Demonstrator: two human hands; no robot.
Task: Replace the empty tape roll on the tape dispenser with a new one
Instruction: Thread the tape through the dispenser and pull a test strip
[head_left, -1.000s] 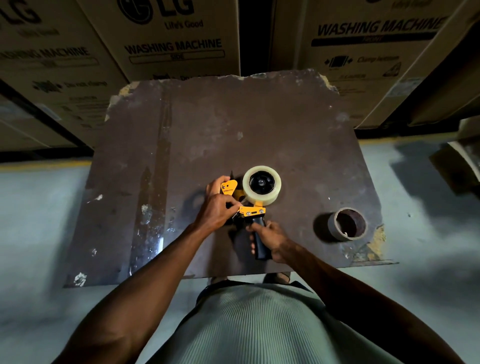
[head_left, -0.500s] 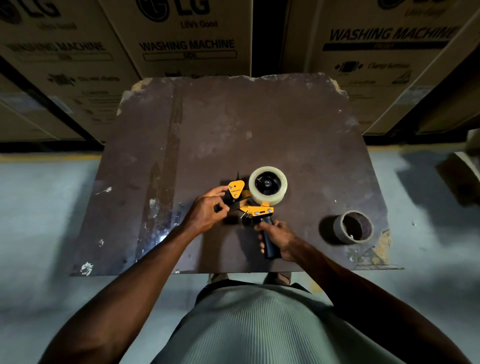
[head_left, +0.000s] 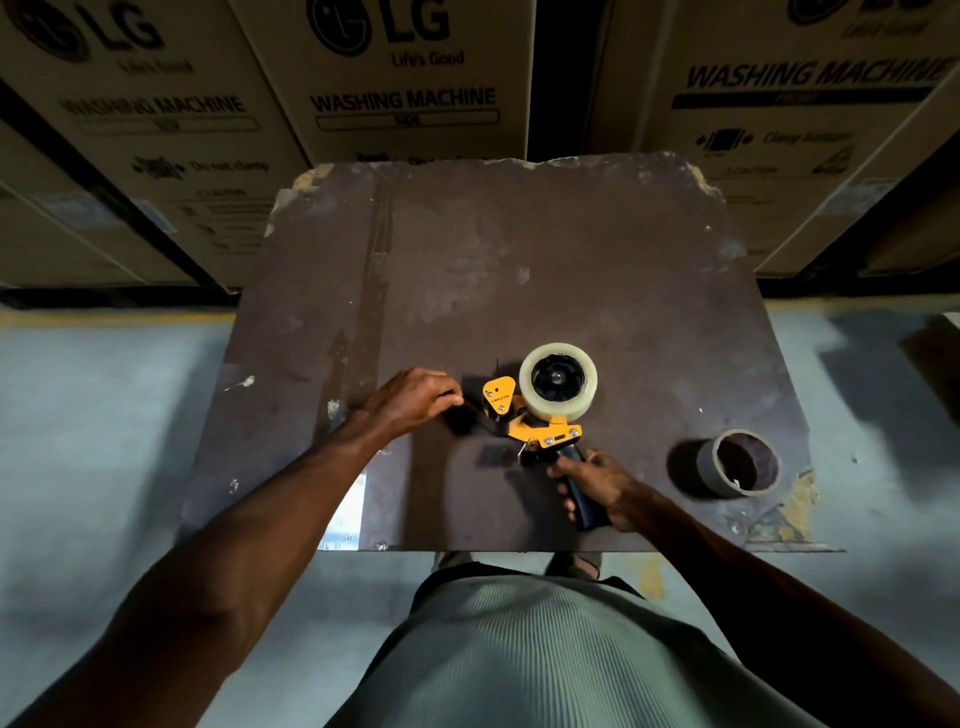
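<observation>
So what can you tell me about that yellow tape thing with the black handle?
The yellow metal tape dispenser with a black handle lies on its side on the worn brown board. A full roll of clear tape sits on its black hub. The right hand grips the handle. The left hand is beside its front end, apparently not touching.

Worn brown board (head_left: 519, 270) before stacked washing-machine cartons (head_left: 405, 78), on a grey floor (head_left: 104, 415) with a yellow line (head_left: 114, 317).
</observation>
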